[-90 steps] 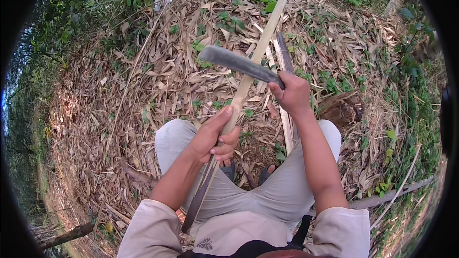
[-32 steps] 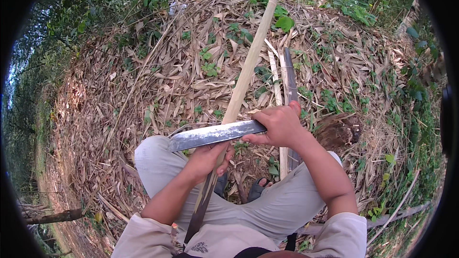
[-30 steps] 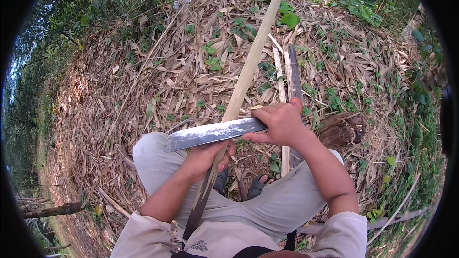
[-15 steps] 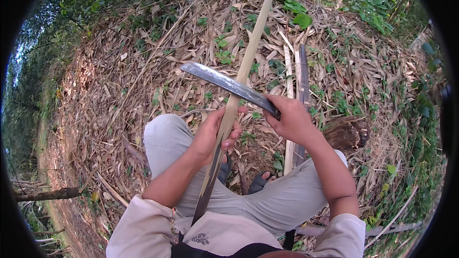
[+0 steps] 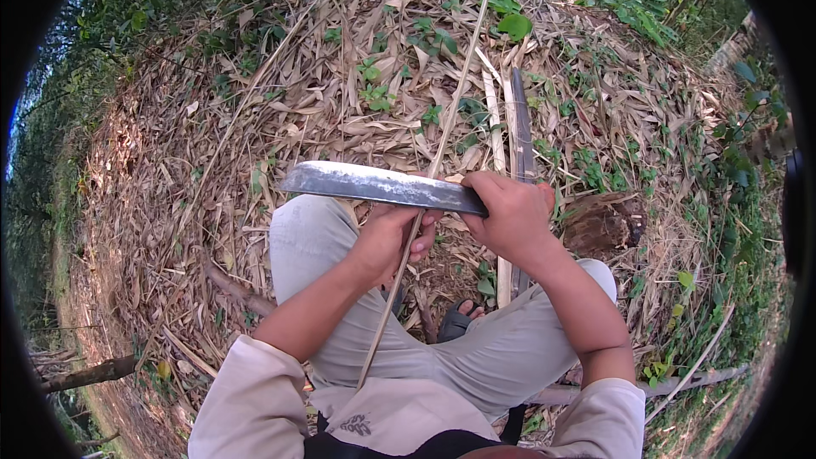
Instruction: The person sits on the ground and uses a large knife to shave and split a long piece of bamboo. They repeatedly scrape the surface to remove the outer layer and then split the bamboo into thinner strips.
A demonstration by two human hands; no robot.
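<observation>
My left hand [image 5: 387, 242] is closed around a long bamboo strip [image 5: 458, 98], which is turned so that its thin edge faces up. The strip slants from my lap, between my knees, up past the hand toward the far plants. In my right hand [image 5: 510, 214] is the handle of a machete [image 5: 374, 185], gripped by closed fingers that hide most of it. Its broad, worn grey blade points left and lies across the strip just beyond my left hand. Whether the blade touches the strip or hovers over it, I cannot tell.
Pale split strips [image 5: 495, 119] and a dark strip [image 5: 523, 132] lie on the ground beyond my right knee. A broken log piece [image 5: 605, 223] sits right of them. Dry leaves [image 5: 212, 144] cover the slope, and a branch [image 5: 697, 381] lies at lower right.
The bamboo strip has rolled from its wide face onto its narrow edge. The machete blade has come nearer to me, its tip lower and its flat side turned more toward view.
</observation>
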